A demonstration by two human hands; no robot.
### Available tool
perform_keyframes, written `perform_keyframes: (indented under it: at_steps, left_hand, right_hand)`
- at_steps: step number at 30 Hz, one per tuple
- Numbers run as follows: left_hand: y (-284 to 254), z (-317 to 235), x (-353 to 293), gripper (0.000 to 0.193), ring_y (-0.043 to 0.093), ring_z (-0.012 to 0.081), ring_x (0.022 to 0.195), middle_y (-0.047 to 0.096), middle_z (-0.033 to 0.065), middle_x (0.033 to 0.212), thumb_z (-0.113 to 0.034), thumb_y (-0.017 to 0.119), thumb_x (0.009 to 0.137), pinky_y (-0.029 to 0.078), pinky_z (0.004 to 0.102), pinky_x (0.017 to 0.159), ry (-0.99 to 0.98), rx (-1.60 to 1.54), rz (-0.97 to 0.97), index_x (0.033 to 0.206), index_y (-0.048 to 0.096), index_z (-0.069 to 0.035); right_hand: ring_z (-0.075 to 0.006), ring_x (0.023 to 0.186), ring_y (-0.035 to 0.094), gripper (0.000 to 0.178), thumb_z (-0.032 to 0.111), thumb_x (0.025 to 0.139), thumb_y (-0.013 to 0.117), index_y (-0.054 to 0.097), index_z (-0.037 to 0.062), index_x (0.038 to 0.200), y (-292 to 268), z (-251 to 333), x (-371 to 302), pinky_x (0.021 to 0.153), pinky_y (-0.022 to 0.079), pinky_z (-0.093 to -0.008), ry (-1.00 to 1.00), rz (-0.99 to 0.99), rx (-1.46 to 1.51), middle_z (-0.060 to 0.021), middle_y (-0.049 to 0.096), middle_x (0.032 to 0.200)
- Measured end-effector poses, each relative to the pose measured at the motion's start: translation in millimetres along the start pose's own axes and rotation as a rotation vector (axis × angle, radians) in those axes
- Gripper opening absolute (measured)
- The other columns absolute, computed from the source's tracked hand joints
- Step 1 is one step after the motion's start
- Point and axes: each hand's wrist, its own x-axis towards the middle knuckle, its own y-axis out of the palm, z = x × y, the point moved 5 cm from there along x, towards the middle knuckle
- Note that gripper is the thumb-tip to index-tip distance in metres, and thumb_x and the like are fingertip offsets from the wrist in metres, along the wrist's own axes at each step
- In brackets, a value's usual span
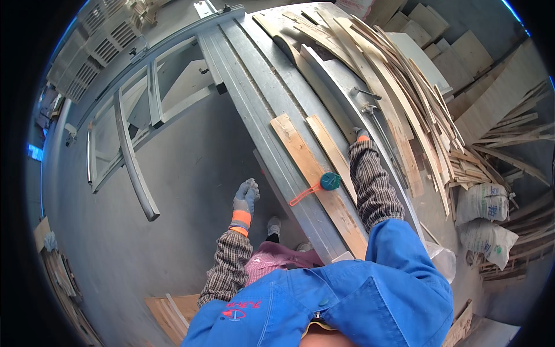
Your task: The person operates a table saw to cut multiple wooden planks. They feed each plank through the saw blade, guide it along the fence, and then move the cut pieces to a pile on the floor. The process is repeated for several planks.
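1 wide board (303, 157) and 1 narrow board (331, 148), laid on the metal table (258, 69); 1 tape measure (330, 181) atop the wide board. Left hand (246, 195): near left, curled closed, nothing visible inside. Right hand (361, 135): farther, right; grip cannot be told. Laying-down appears done; nothing further evident.
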Motion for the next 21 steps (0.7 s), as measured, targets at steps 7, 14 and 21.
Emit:
perform_keyframes:
  at_steps: [7,14,21]
  left_hand:
    - [1.0,-40.4,16.5,0.030,0.059,0.0095,0.090,0.063,0.0032,0.108,-0.006,0.053,0.094,0.051,0.0257,0.081,0.013,0.098,0.070,0.123,0.060,-0.008]
    - [34.3,-39.7,31.5,0.030,0.059,0.0112,0.086,0.064,0.0070,0.102,-0.005,0.054,0.094,0.051,0.0243,0.075,-0.049,0.112,0.240,0.123,0.057,0.000]
    - [9.6,-5.0,26.3,0.032,0.059,0.0115,0.089,0.063,0.0077,0.108,-0.006,0.053,0.093,0.051,0.0247,0.076,-0.086,0.247,0.351,0.124,0.056,-0.001]
  right_hand:
    - [-0.0276,0.103,0.057,0.029,0.024,0.087,0.062,0.067,0.0092,0.112,59.6,39.7,-21.2,0.083,0.050,-0.0453,-0.285,0.094,-0.062,-0.0118,0.060,0.122]
    - [-0.0249,0.096,0.061,0.036,0.024,0.080,0.073,0.067,0.0030,0.108,40.0,34.1,-94.4,0.086,0.049,-0.0355,-0.605,0.162,-0.051,-0.0105,0.067,0.110]
    - [-0.0318,0.112,0.056,0.048,0.028,0.082,0.067,0.059,0.0094,0.125,-65.1,-117.1,-382.2,0.098,0.044,-0.0406,-0.901,-0.094,-0.104,-0.0162,0.060,0.117]
